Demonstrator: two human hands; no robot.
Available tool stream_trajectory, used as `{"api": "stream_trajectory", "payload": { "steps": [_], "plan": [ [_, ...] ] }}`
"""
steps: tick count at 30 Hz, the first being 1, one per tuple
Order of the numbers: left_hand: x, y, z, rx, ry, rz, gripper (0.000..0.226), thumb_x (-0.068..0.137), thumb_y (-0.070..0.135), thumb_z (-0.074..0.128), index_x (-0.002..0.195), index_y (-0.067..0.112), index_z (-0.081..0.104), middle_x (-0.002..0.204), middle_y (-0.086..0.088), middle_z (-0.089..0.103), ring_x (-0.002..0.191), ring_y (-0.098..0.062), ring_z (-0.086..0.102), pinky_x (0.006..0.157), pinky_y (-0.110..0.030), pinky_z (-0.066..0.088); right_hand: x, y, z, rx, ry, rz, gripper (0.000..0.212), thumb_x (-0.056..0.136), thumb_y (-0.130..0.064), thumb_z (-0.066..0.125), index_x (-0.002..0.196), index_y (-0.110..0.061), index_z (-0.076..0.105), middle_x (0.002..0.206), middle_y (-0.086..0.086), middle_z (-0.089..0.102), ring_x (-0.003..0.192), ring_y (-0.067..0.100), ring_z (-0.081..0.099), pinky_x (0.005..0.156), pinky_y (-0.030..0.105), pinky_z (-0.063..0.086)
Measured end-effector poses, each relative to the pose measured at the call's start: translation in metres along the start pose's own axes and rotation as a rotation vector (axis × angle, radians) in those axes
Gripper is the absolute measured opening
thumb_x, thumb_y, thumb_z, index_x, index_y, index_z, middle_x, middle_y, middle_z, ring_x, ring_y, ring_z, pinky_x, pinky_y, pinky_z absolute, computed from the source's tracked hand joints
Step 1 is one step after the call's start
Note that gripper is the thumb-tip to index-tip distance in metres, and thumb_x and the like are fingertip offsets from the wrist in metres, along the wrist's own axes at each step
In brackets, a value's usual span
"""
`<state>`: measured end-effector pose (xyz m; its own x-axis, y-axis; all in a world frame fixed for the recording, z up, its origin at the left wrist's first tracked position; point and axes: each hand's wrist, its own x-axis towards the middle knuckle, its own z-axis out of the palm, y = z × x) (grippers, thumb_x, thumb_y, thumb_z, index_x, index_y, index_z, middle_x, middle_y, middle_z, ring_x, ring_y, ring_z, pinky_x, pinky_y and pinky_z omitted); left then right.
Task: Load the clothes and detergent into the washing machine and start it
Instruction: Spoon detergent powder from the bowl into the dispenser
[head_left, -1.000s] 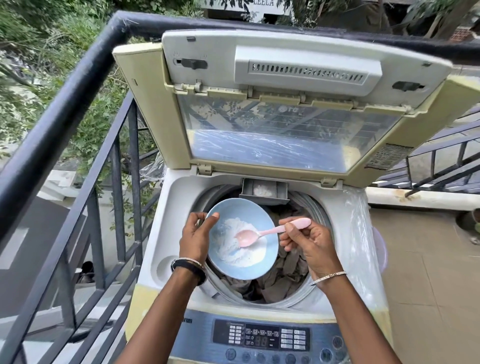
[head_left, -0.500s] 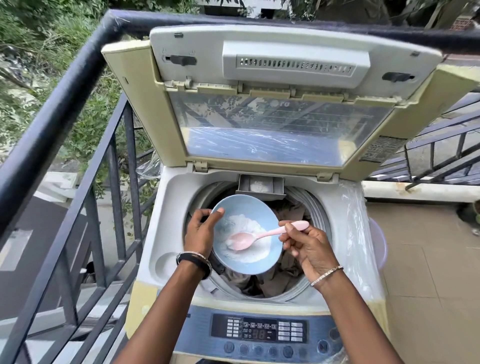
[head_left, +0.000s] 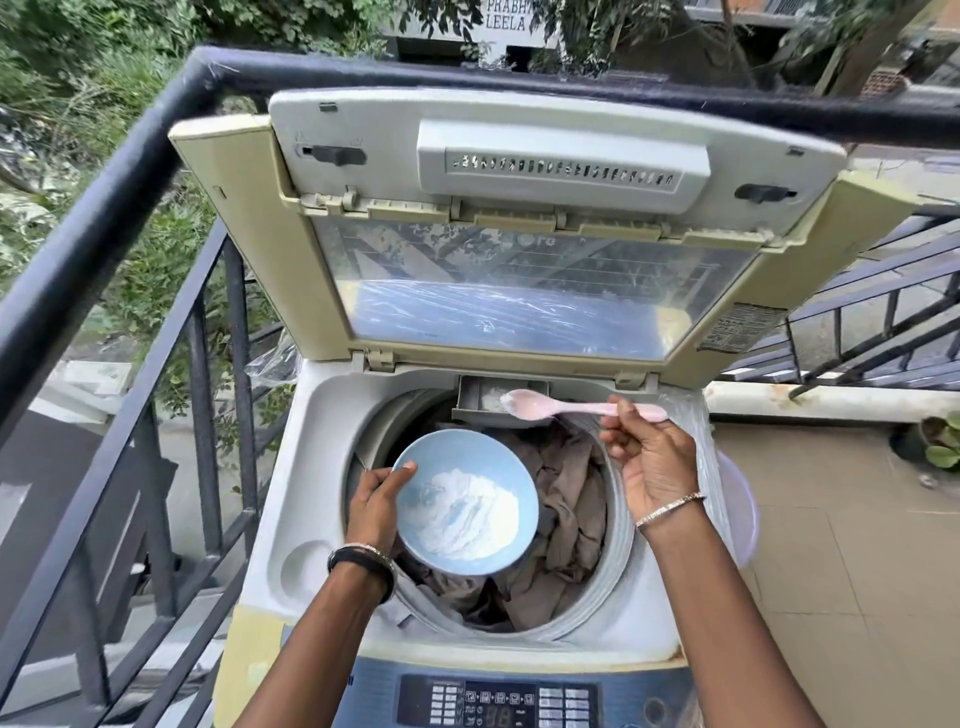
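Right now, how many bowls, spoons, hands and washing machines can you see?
Bowls: 1, the blue bowl
Spoons: 1, the pink spoon
Hands: 2, the left hand and the right hand
Washing machines: 1, the washing machine
Total: 5

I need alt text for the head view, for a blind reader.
A right hand holds a pink spoon of powder over the detergent drawer of an open top-loading washing machine; the left hand holds a blue bowl of powder above brown clothes.
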<state>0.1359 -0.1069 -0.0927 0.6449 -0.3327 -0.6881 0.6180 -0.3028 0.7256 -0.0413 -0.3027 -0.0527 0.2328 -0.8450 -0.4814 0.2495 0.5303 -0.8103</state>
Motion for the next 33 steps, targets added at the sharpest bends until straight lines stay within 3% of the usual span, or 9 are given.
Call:
{"api": "stream_trajectory", "payload": {
  "steps": [3,8,13,19,27,30,33],
  "plan": [
    [0.003,-0.003,-0.004,-0.024,-0.004,-0.038,0.024,0.084,0.026,0.07,0.076,0.016,0.05,0.083,-0.011,0.059,0.074,-0.027,0.056,0.066,-0.036,0.045,0.012,0.006,0.011,-0.07,-0.024,-0.087,0.009,0.089,-0.006,0.064,0.095,-0.001,0.068,0.061,0.005,0.067,0.049,0.011,0.059,0.043,0.015,0.04],
    [0.006,-0.004,-0.007,-0.034,-0.019,-0.055,0.024,0.086,0.026,0.068,0.077,0.016,0.048,0.079,-0.009,0.057,0.071,-0.026,0.055,0.058,-0.031,0.044,0.024,0.021,0.013,-0.261,-0.078,-0.232,0.008,0.089,-0.007,0.066,0.094,-0.006,0.072,0.068,0.008,0.071,0.058,0.017,0.066,0.048,0.019,0.047],
    [0.011,-0.002,-0.006,-0.035,-0.024,-0.057,0.022,0.086,0.025,0.067,0.081,0.014,0.048,0.083,-0.012,0.058,0.076,-0.028,0.056,0.062,-0.034,0.045,0.025,0.021,0.011,-0.461,-0.262,-0.308,0.012,0.088,-0.002,0.065,0.097,-0.006,0.073,0.086,0.021,0.072,0.069,0.025,0.07,0.055,0.022,0.051],
    [0.014,-0.001,-0.005,-0.043,-0.031,-0.055,0.023,0.085,0.025,0.068,0.077,0.016,0.048,0.086,-0.015,0.059,0.079,-0.029,0.056,0.068,-0.039,0.045,0.02,0.014,0.006,-0.554,-0.367,-0.358,0.017,0.087,-0.002,0.066,0.096,-0.013,0.075,0.096,0.011,0.075,0.078,0.027,0.073,0.062,0.024,0.054],
    [0.014,0.001,-0.002,-0.027,-0.032,-0.033,0.023,0.085,0.025,0.069,0.079,0.015,0.049,0.088,-0.015,0.058,0.08,-0.028,0.055,0.073,-0.041,0.043,0.011,0.015,0.001,-0.511,-0.306,-0.409,0.02,0.088,-0.003,0.065,0.094,-0.018,0.075,0.096,0.008,0.076,0.076,0.027,0.072,0.064,0.028,0.055],
    [0.012,0.004,-0.003,-0.039,-0.041,-0.025,0.025,0.082,0.027,0.071,0.078,0.016,0.049,0.086,-0.014,0.058,0.078,-0.028,0.055,0.071,-0.04,0.044,0.004,0.006,0.0,-0.407,-0.255,-0.428,0.012,0.088,-0.002,0.064,0.095,-0.006,0.072,0.095,0.015,0.074,0.07,0.026,0.07,0.059,0.025,0.055],
    [0.009,0.006,-0.004,-0.028,-0.048,-0.003,0.027,0.077,0.03,0.074,0.078,0.017,0.05,0.083,-0.011,0.058,0.076,-0.027,0.055,0.069,-0.038,0.044,-0.01,-0.002,-0.004,-0.367,-0.283,-0.387,0.014,0.09,-0.004,0.062,0.1,0.003,0.069,0.08,0.026,0.069,0.063,0.028,0.064,0.055,0.024,0.051]
  ]
}}
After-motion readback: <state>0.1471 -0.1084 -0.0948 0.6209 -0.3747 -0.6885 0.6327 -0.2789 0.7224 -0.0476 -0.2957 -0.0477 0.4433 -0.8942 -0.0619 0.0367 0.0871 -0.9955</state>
